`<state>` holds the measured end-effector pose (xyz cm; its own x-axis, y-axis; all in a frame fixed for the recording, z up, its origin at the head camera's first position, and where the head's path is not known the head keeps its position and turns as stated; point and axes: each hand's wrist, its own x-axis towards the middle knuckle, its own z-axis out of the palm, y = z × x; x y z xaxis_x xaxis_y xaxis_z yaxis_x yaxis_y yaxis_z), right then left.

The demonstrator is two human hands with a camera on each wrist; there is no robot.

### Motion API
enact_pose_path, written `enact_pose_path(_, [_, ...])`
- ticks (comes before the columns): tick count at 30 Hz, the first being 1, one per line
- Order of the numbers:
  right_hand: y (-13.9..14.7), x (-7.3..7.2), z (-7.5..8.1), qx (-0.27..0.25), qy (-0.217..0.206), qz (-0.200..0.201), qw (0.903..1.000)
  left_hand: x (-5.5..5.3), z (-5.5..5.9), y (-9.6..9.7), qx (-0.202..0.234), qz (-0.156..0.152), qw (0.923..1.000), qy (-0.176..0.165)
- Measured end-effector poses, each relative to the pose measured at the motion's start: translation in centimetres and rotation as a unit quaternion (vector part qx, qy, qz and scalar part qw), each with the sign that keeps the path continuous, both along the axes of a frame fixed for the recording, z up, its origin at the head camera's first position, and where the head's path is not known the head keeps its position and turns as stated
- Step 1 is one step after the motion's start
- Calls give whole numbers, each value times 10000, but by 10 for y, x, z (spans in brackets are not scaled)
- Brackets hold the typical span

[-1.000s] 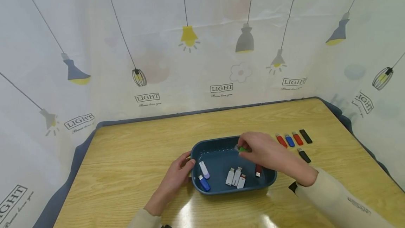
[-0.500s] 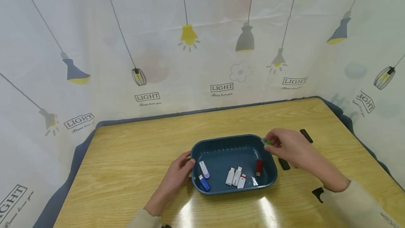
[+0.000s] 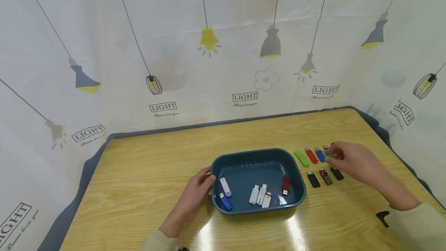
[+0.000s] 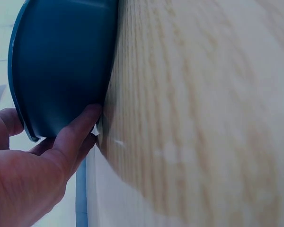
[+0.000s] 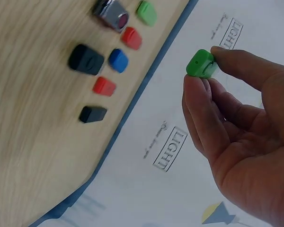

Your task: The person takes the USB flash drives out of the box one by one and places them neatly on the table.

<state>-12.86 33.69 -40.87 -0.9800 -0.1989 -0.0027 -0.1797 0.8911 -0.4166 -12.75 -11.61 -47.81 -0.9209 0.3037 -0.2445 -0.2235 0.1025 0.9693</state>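
Observation:
My left hand [image 3: 195, 193] holds the left end of a dark blue tray [image 3: 258, 210], thumb at the rim and fingers against the outer wall low by the table. In the right wrist view, thumb and fingers of my right hand [image 5: 246, 113] pinch a green USB flash drive [image 5: 201, 64]. That hand [image 3: 359, 165] is over the rows of drives right of the tray, partly covering the far row's right end. Inside the tray lie a lavender-white drive [image 3: 225, 187], a blue drive [image 3: 225, 202], several white drives [image 3: 261, 194] and a dark red drive [image 3: 285, 186].
Right of the tray, the far row shows a green drive [image 3: 301, 158], a red drive [image 3: 311, 155] and a blue drive [image 3: 320, 154]. Nearer lie a black drive [image 3: 313, 179], a brownish-red drive with metal cover [image 3: 326, 176] and another black drive [image 3: 337, 173]. A printed curtain [image 3: 209, 73] surrounds the wooden table [image 3: 150, 165].
My right hand has carried the green flash drive from above the tray out to the right, over the drives on the table. My left hand and the tray have stayed put.

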Motion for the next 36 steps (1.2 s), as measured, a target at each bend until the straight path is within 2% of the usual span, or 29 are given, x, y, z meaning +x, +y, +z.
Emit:
enact_pose_path(16, [41, 0, -23, 227, -413, -329, 9983, -2, -3, 0, -48, -13, 10000, 17])
enact_pose_path(25, [49, -5, -34, 297, -588, -328, 9973, 1, 0, 0, 80, 21, 10000, 26])
enact_pose_path(36, [53, -11, -41, 505, -666, -403, 9957, -1, -3, -1, 7, 9, 10000, -9])
